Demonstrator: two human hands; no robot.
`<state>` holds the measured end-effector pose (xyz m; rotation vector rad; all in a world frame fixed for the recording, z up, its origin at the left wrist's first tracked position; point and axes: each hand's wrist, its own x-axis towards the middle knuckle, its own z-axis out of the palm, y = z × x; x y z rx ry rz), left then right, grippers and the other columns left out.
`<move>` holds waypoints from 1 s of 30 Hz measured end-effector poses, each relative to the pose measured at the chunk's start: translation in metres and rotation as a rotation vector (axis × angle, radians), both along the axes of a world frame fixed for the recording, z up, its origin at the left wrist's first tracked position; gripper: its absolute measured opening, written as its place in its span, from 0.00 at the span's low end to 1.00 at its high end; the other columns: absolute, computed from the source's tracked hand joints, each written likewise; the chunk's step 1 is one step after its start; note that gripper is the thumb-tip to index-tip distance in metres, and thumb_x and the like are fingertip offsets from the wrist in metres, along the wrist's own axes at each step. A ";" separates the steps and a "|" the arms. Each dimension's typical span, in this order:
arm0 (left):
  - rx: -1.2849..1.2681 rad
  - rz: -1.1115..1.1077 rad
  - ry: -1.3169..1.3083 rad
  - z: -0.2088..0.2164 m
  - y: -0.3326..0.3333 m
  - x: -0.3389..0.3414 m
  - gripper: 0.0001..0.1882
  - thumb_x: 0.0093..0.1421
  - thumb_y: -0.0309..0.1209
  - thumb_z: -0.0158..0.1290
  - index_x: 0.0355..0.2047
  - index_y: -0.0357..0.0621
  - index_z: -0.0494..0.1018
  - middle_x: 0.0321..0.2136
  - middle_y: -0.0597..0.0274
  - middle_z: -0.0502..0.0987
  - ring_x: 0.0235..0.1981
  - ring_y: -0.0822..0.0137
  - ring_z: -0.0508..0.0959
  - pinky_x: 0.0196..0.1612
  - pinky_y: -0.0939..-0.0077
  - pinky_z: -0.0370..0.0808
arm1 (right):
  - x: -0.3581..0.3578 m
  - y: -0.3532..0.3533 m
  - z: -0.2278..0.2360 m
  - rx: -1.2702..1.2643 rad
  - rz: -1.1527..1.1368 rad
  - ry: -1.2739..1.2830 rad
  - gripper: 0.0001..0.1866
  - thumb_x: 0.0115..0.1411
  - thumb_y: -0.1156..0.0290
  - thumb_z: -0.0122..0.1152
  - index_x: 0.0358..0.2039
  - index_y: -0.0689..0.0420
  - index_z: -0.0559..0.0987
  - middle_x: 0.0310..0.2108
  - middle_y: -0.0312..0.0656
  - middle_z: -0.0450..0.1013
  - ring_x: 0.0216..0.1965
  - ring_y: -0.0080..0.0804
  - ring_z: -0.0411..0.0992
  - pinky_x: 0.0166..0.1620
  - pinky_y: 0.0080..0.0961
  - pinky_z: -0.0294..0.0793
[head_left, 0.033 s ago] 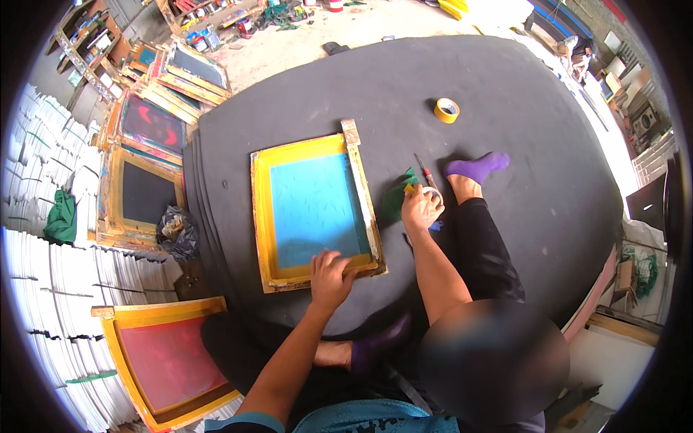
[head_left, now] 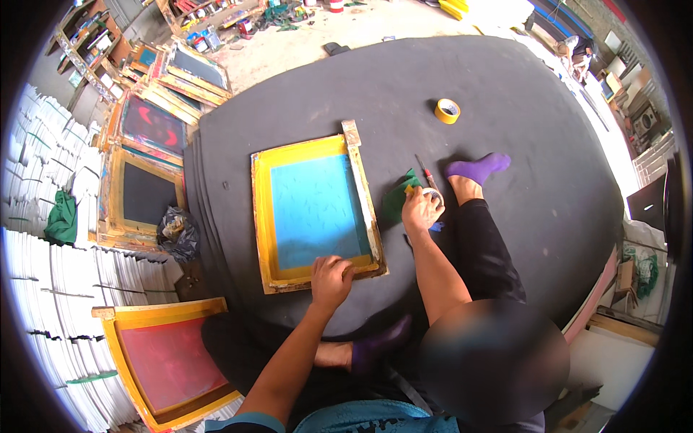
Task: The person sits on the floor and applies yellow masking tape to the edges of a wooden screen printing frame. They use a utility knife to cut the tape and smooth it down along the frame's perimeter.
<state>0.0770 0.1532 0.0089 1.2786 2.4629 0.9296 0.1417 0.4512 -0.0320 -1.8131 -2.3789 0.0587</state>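
A screen printing frame [head_left: 261,216] with blue mesh and yellow taped borders lies on the dark mat. Over its near rail is my left hand [head_left: 332,281], fingers curled together; whatever is between them is hidden. To the right of the frame, my right hand [head_left: 421,211] is closed beside a white tape roll [head_left: 434,194] that it partly covers. A small yellow piece [head_left: 409,190] shows at its fingertips. Just beyond it are a green cloth [head_left: 395,200] and a thin tool with a red handle [head_left: 429,177]. A scrap of blue [head_left: 436,226] peeks out beside my right wrist.
A yellow tape roll [head_left: 447,111] sits farther out on the mat [head_left: 310,94]. My purple-socked foot [head_left: 478,168] rests right of the tool. More screen frames [head_left: 141,180] and white paper stacks [head_left: 43,267] line the left. Another red-mesh frame [head_left: 173,353] leans near my knee.
The fingers of my left hand have curled in and dropped slightly at the frame's near rail. My right hand is nearly still.
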 end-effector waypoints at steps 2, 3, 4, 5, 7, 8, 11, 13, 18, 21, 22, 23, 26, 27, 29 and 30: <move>0.031 0.005 -0.069 0.010 0.010 -0.010 0.15 0.62 0.42 0.65 0.30 0.42 0.81 0.35 0.51 0.80 0.44 0.45 0.77 0.51 0.53 0.72 | -0.001 0.009 -0.010 0.005 0.057 0.032 0.13 0.69 0.56 0.57 0.50 0.44 0.81 0.46 0.43 0.81 0.51 0.46 0.78 0.60 0.54 0.61; 0.033 0.018 -0.028 0.017 0.015 -0.009 0.15 0.62 0.39 0.65 0.26 0.41 0.79 0.30 0.54 0.79 0.39 0.47 0.76 0.47 0.54 0.72 | 0.007 0.012 -0.016 0.005 0.082 0.040 0.12 0.69 0.57 0.57 0.49 0.44 0.81 0.45 0.42 0.82 0.50 0.45 0.79 0.60 0.55 0.61; 0.038 0.037 0.017 0.024 0.019 -0.009 0.16 0.62 0.37 0.64 0.23 0.41 0.77 0.25 0.58 0.77 0.33 0.50 0.75 0.43 0.55 0.72 | 0.011 0.011 -0.014 0.101 0.120 0.118 0.09 0.69 0.60 0.57 0.44 0.45 0.82 0.41 0.42 0.82 0.46 0.43 0.81 0.58 0.51 0.65; 0.078 0.038 0.036 0.026 0.022 -0.011 0.16 0.62 0.37 0.65 0.23 0.41 0.77 0.26 0.57 0.78 0.34 0.50 0.76 0.43 0.55 0.72 | 0.016 0.010 -0.012 0.083 0.132 0.220 0.09 0.69 0.61 0.57 0.43 0.47 0.82 0.40 0.42 0.82 0.45 0.43 0.81 0.56 0.50 0.67; 0.159 0.046 0.077 0.027 0.028 -0.016 0.16 0.62 0.36 0.65 0.24 0.40 0.76 0.28 0.55 0.78 0.35 0.49 0.76 0.43 0.54 0.72 | 0.024 0.002 0.003 0.046 0.163 0.426 0.09 0.69 0.61 0.58 0.41 0.49 0.82 0.38 0.44 0.82 0.44 0.44 0.82 0.53 0.47 0.72; 0.291 0.067 0.078 0.026 0.031 -0.018 0.13 0.61 0.36 0.67 0.30 0.39 0.79 0.32 0.54 0.81 0.37 0.49 0.78 0.46 0.54 0.74 | 0.023 -0.011 0.027 0.044 0.212 0.550 0.09 0.69 0.62 0.60 0.40 0.53 0.82 0.36 0.47 0.82 0.39 0.47 0.82 0.45 0.42 0.78; 0.409 0.034 -0.064 0.050 0.051 -0.023 0.15 0.59 0.37 0.69 0.40 0.39 0.81 0.38 0.51 0.83 0.42 0.47 0.80 0.51 0.55 0.76 | 0.032 -0.036 0.072 -0.253 0.274 0.751 0.11 0.68 0.62 0.64 0.40 0.56 0.83 0.32 0.47 0.82 0.33 0.45 0.81 0.40 0.38 0.78; 0.377 0.015 -0.222 0.070 0.057 -0.030 0.21 0.60 0.36 0.70 0.51 0.40 0.82 0.46 0.52 0.84 0.48 0.55 0.81 0.54 0.61 0.78 | 0.035 -0.057 0.087 -0.503 0.384 0.901 0.10 0.69 0.65 0.66 0.40 0.59 0.85 0.29 0.41 0.82 0.31 0.27 0.78 0.39 0.30 0.77; 0.214 -0.076 -0.420 0.127 0.043 -0.037 0.22 0.59 0.37 0.71 0.51 0.38 0.83 0.40 0.53 0.86 0.39 0.66 0.83 0.44 0.68 0.81 | 0.038 -0.114 0.109 -0.796 0.688 0.988 0.08 0.68 0.69 0.66 0.41 0.60 0.85 0.32 0.38 0.83 0.36 0.22 0.77 0.42 0.28 0.78; 0.111 -0.093 -0.516 0.134 0.016 -0.044 0.16 0.59 0.36 0.71 0.43 0.38 0.86 0.33 0.55 0.87 0.33 0.68 0.83 0.41 0.69 0.80 | 0.037 -0.139 0.122 -0.816 0.739 0.876 0.08 0.68 0.68 0.65 0.42 0.58 0.85 0.31 0.42 0.83 0.36 0.26 0.79 0.43 0.30 0.78; 0.130 -0.078 -0.502 0.131 0.006 -0.044 0.14 0.59 0.35 0.71 0.39 0.39 0.87 0.31 0.54 0.87 0.31 0.67 0.84 0.39 0.69 0.80 | 0.035 -0.147 0.130 -0.818 0.746 0.819 0.08 0.68 0.67 0.65 0.42 0.58 0.85 0.31 0.43 0.83 0.36 0.27 0.80 0.43 0.31 0.78; 0.149 -0.063 -0.489 0.126 -0.002 -0.044 0.11 0.59 0.35 0.70 0.36 0.39 0.87 0.29 0.54 0.87 0.29 0.67 0.84 0.37 0.68 0.80 | 0.034 -0.153 0.132 -0.805 0.754 0.788 0.09 0.68 0.66 0.65 0.42 0.57 0.85 0.30 0.44 0.82 0.36 0.28 0.80 0.43 0.32 0.78; 0.194 -0.031 -0.522 0.105 -0.024 -0.045 0.11 0.61 0.32 0.69 0.34 0.34 0.86 0.28 0.58 0.86 0.30 0.73 0.81 0.37 0.73 0.79 | 0.035 -0.173 0.143 -0.815 0.748 0.690 0.11 0.67 0.61 0.66 0.42 0.55 0.85 0.28 0.47 0.81 0.33 0.33 0.81 0.41 0.34 0.78; 0.187 -0.020 -0.540 0.100 -0.030 -0.045 0.11 0.61 0.31 0.69 0.34 0.33 0.86 0.28 0.60 0.85 0.30 0.75 0.80 0.37 0.75 0.78 | 0.034 -0.179 0.143 -0.806 0.756 0.665 0.11 0.67 0.61 0.66 0.42 0.54 0.85 0.28 0.47 0.81 0.33 0.34 0.81 0.41 0.34 0.78; 0.245 0.018 -0.595 0.090 -0.040 -0.038 0.10 0.62 0.30 0.68 0.33 0.32 0.85 0.26 0.61 0.84 0.29 0.76 0.79 0.36 0.76 0.77 | 0.040 -0.186 0.141 -0.781 0.762 0.611 0.11 0.67 0.60 0.67 0.42 0.54 0.86 0.28 0.47 0.82 0.33 0.37 0.81 0.41 0.35 0.78; 0.275 0.036 -0.622 0.086 -0.044 -0.036 0.10 0.63 0.30 0.68 0.33 0.32 0.85 0.26 0.62 0.84 0.29 0.77 0.78 0.35 0.77 0.77 | 0.043 -0.189 0.136 -0.768 0.788 0.599 0.18 0.65 0.57 0.70 0.49 0.54 0.83 0.29 0.47 0.82 0.34 0.41 0.82 0.41 0.38 0.78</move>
